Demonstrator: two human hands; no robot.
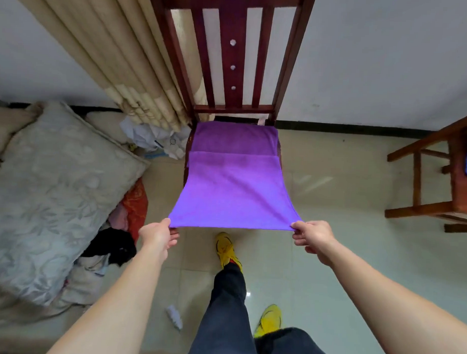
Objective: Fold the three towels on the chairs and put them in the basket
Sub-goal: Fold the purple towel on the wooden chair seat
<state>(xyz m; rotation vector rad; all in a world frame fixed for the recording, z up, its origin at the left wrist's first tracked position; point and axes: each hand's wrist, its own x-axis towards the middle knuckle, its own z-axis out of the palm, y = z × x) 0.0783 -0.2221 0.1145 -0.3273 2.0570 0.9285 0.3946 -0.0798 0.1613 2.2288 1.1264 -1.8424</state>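
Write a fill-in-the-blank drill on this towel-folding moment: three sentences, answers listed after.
1. The ____ towel lies partly on the chair seat.
2. The left hand and the right hand each pinch one near ____ of the towel.
3. The person's shoes are ____.
Missing words: purple; corner; yellow.

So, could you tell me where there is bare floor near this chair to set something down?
Bare tiled floor lies right of the purple towel, between its chair and the second chair. The left is crowded: bedding, clothes, papers.
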